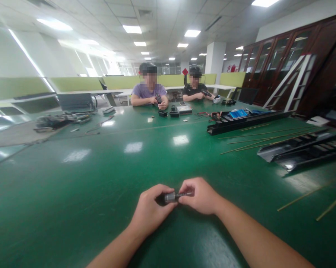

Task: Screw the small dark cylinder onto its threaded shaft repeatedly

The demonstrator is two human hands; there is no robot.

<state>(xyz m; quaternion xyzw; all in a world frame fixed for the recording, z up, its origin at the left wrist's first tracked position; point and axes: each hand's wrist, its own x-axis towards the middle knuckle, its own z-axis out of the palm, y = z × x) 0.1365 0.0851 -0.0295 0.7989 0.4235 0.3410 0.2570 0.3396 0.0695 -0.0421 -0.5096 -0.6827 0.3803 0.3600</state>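
Low in the middle of the head view, my left hand (151, 208) is closed around a short silver-grey metal cylinder (170, 197) with a dark end towards the palm. From the cylinder's right side a thin, ridged dark rod (184, 194) sticks out. My right hand (199, 196) pinches this rod between thumb and fingers, close to where it meets the cylinder. Both hands are just over the green tabletop (101, 193). The exact kind of part is too small to make out.
Long black metal channels (240, 121) and thin yellowish rods (268, 139) lie on the right. Across the table sit two people (149, 91), each handling a dark device, with black boxes (174, 112) before them. Assorted parts (63, 120) lie far left. A stepladder (293, 82) stands behind.
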